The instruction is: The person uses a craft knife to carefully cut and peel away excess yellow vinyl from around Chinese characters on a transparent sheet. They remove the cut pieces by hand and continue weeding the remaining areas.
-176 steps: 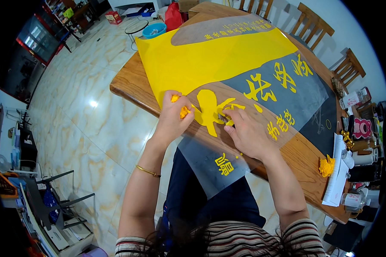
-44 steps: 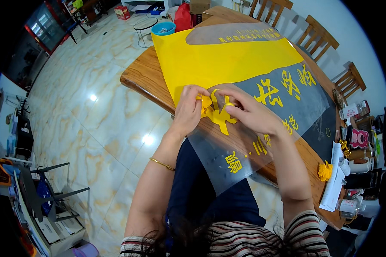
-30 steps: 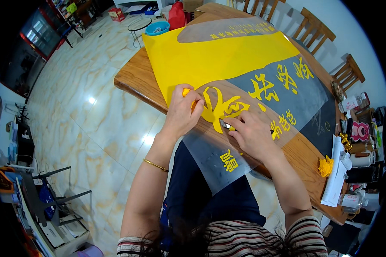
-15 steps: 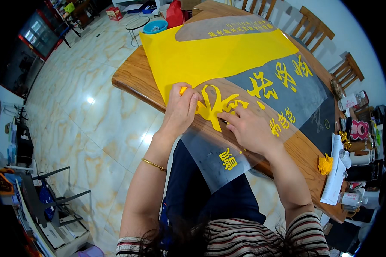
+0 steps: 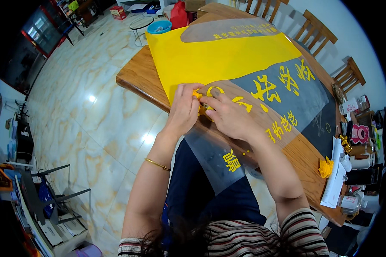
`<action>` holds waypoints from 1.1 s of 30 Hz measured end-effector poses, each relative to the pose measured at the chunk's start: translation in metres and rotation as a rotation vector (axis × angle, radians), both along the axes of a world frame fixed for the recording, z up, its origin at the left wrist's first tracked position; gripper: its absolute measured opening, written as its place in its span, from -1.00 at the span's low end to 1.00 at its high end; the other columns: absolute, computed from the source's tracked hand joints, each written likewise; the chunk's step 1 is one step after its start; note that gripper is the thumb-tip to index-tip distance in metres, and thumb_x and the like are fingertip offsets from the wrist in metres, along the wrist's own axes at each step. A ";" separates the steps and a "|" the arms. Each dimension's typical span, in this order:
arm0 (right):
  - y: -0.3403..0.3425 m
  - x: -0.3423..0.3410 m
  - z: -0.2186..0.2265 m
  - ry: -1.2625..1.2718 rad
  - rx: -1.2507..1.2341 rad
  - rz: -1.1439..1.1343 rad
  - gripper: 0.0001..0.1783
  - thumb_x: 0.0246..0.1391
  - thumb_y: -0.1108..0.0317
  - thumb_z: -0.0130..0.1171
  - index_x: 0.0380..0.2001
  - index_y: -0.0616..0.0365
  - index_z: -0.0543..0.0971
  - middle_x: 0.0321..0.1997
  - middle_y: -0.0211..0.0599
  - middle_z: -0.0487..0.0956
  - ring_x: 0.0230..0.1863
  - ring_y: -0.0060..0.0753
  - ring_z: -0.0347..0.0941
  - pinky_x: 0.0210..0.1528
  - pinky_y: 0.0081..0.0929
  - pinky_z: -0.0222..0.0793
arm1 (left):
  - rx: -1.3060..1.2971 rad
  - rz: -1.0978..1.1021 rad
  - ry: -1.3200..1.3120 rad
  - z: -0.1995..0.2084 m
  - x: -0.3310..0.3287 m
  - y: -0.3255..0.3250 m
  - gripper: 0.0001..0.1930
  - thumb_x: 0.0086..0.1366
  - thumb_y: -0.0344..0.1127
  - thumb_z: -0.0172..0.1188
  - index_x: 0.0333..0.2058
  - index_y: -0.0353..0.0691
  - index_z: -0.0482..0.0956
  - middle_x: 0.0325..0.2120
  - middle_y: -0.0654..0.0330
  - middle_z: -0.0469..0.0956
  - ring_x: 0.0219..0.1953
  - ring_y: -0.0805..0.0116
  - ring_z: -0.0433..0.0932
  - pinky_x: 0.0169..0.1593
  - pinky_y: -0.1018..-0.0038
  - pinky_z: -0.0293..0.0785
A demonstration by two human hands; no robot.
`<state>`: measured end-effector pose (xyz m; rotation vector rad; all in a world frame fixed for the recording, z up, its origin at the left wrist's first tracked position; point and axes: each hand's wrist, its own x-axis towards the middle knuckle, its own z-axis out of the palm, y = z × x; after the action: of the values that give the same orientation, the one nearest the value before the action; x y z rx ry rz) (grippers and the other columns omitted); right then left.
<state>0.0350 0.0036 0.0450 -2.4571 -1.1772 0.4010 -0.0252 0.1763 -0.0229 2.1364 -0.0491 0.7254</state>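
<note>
A sheet of yellow film (image 5: 227,47) on clear backing (image 5: 212,156) lies across the table, its near corner hanging over the edge above my lap. Yellow cut-out characters (image 5: 265,88) stand on the clear part, where the yellow around them is gone. My left hand (image 5: 183,110) is closed at the sheet's near-left edge, around a crumpled yellow film scrap (image 5: 196,93). Right beside it, my right hand (image 5: 228,115) bends its fingers together over a large yellow character (image 5: 215,91), mostly covering it. What the right fingertips pinch is hidden.
The wooden table (image 5: 135,73) has a crumpled yellow wad (image 5: 325,167), white papers (image 5: 333,180) and bottles (image 5: 351,202) along its right side. A blue basin (image 5: 158,27) and red bag (image 5: 178,16) are beyond the far left. Wooden chairs (image 5: 315,32) line the far right.
My right hand has moved left from the character's right side to beside my left hand, now covering much of that character. My left hand stays at the sheet's edge with the scrap.
</note>
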 end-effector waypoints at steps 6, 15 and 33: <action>-0.036 0.002 0.024 0.082 -0.123 -0.038 -0.54 0.33 0.17 0.12 0.25 -0.03 0.50 0.13 -0.09 0.56 0.15 -0.01 0.52 0.19 -0.14 0.44 | 0.108 0.038 0.053 0.003 -0.004 -0.002 -0.74 0.41 -0.35 0.16 0.02 -0.27 0.49 0.00 0.02 0.42 0.09 0.05 0.42 0.20 0.27 0.38; -0.071 -0.013 -0.004 -0.297 0.027 0.125 -0.66 0.21 0.19 0.30 0.03 -0.03 0.69 -0.11 -0.21 0.59 -0.02 -0.19 0.57 -0.13 -0.29 0.56 | 0.163 0.097 0.050 0.002 -0.003 -0.007 -0.79 0.16 -0.43 0.38 -0.22 -0.16 0.62 -0.02 -0.03 0.40 0.11 -0.02 0.41 0.18 0.21 0.42; -0.074 -0.019 -0.003 -0.277 -0.021 0.107 -0.65 0.24 0.20 0.27 0.07 -0.01 0.67 -0.12 -0.23 0.59 -0.02 -0.19 0.58 -0.15 -0.29 0.56 | 0.205 0.107 0.038 -0.001 -0.001 -0.007 -0.79 0.12 -0.53 0.32 -0.25 -0.17 0.61 -0.05 -0.03 0.41 0.11 -0.03 0.42 0.16 0.19 0.44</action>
<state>0.0163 -0.0708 0.0418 -2.5340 -1.4257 0.1035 -0.0261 0.1692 -0.0241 2.3622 0.0122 0.7690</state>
